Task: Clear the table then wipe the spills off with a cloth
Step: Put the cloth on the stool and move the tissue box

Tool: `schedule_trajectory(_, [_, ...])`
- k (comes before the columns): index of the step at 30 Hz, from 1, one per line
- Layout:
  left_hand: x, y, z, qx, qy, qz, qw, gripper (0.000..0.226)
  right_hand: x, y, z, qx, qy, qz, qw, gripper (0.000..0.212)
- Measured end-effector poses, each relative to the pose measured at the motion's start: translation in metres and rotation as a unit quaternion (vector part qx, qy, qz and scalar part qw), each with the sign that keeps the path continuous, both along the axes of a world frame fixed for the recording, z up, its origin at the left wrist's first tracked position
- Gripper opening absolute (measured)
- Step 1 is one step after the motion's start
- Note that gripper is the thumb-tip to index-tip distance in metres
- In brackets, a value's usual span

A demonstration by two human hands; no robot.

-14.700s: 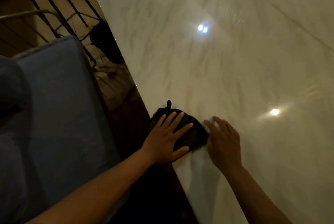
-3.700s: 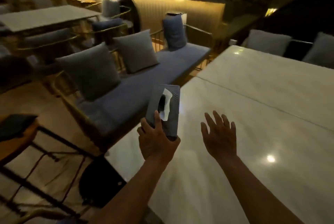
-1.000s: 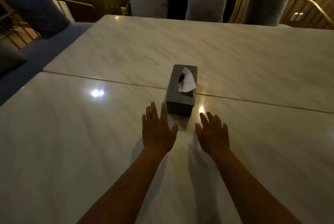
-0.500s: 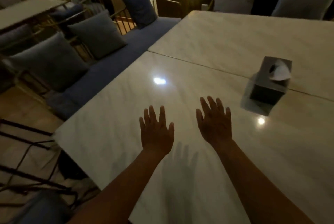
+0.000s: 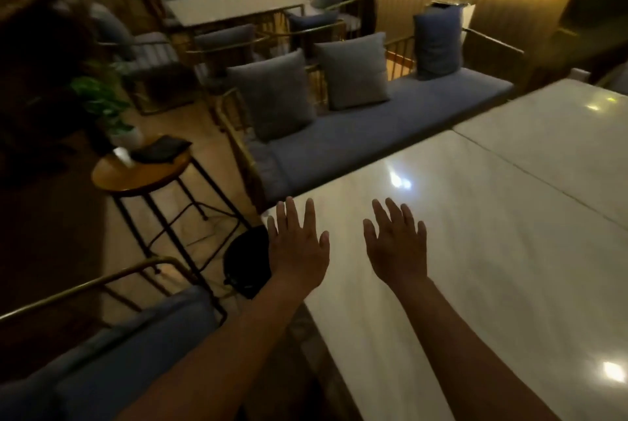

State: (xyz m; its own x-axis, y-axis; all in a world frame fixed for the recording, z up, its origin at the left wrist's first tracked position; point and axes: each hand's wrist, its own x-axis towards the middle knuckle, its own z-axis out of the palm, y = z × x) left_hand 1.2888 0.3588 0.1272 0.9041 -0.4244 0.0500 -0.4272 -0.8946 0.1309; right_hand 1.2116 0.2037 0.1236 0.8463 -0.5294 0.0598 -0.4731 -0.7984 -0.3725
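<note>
Both hands are extended over the near corner of the marble desk (image 5: pixel 492 267), backs up, and neither holds anything. The left hand (image 5: pixel 297 247) sits at the desk's left edge with its fingers (image 5: pixel 290 216) straight and slightly spread. The right hand (image 5: pixel 397 244) is just beside it, further in over the surface, with its fingers (image 5: pixel 394 213) likewise straight and spread. Whether the palms touch the surface cannot be determined. A dark folded item, possibly the cloth (image 5: pixel 159 148), lies on the round wooden stool (image 5: pixel 136 176) well to the left of the desk, beside a small potted plant (image 5: pixel 105 104). A dark rounded object (image 5: pixel 246 261) rests on the floor just left of the left hand. A blue cushioned bench (image 5: pixel 356 138) with grey pillows (image 5: pixel 272 94) runs along the far side of the desk.
</note>
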Motion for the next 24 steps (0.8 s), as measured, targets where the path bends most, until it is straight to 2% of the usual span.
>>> schedule_trajectory(7, [0.063,0.086,0.013,-0.059,-0.001,0.131,0.990,0.070,0.107,0.054,0.001,-0.032,-0.023,0.116,0.992,0.053])
schedule_trajectory(14, [0.159,0.160,0.004,-0.059,0.017,0.229,0.971,0.068,0.233,0.115,-0.003,-0.062,-0.049,0.213,0.974,0.058])
schedule_trajectory(17, [0.202,0.191,0.006,-0.071,0.043,0.272,0.959,0.070,0.297,0.137,-0.006,-0.047,-0.043,0.249,0.966,0.061])
schedule_trajectory(20, [0.243,0.224,0.012,-0.052,0.043,0.289,0.955,0.073,0.349,0.166,-0.004,-0.013,-0.044,0.258,0.965,0.052])
schedule_trajectory(24, [0.295,0.256,0.011,-0.060,0.045,0.331,0.941,0.073,0.408,0.202,-0.007,0.028,-0.009,0.275,0.961,0.055])
